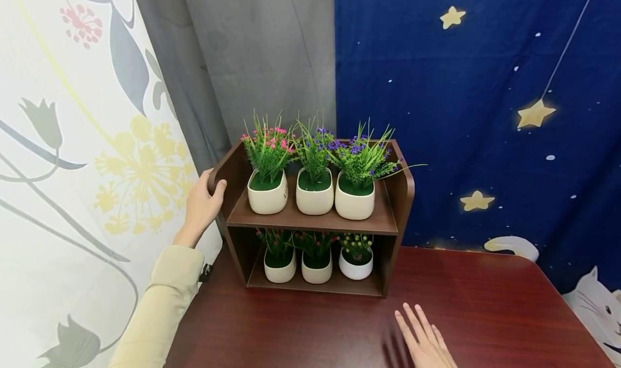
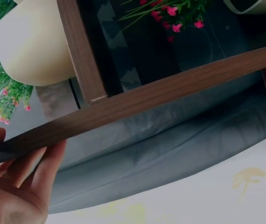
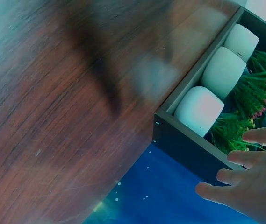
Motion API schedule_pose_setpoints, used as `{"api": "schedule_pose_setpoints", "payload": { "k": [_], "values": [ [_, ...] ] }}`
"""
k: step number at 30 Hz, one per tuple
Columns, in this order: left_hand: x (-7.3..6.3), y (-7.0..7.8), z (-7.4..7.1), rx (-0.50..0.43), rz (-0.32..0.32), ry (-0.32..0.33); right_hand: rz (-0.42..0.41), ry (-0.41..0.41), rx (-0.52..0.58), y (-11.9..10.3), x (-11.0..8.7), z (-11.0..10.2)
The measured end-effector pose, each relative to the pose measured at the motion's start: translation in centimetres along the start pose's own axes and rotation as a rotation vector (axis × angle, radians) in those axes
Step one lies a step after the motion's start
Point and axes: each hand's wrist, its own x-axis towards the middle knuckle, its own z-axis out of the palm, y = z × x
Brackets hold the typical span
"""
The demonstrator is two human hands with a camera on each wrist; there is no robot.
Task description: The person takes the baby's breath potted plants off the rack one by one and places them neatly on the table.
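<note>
Steady the brown wooden two-tier shelf (image 1: 312, 228), gripped in the left hand (image 1: 200, 207) (with the right hand (image 1: 423, 338) empty, outstretched), without tipping rounded cream pots (image 1: 314, 200).

I have the left arm (image 1: 160, 298) stretched forward. Left hand (image 1: 201, 203) raised, gripping, thumb opposed to the fingers; how far those bend I can't quite make out, the wrist view cropping the hand. Right hand (image 1: 428, 344) lower and nearer, fingers (image 1: 424, 320) straight, slightly spread, pointing forward.
</note>
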Motion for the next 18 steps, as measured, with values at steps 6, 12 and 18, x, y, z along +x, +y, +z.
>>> {"api": "schedule_pose_setpoints", "payload": {
  "k": [6, 12, 18],
  "values": [
    [-0.1, -0.5, -0.1, 0.028, 0.02, 0.004, 0.009, 0.002, 0.039, -0.8, 1.2, -0.6],
    [-0.2, -0.9, -0.3, 0.061, 0.063, -0.013, 0.046, 0.035, 0.069, -2.0, 2.8, -1.0],
    [-0.1, -0.7, 0.0, 0.072, 0.07, -0.004, 0.117, 0.053, 0.151, -3.1, 4.2, -1.7]
  ]
}}
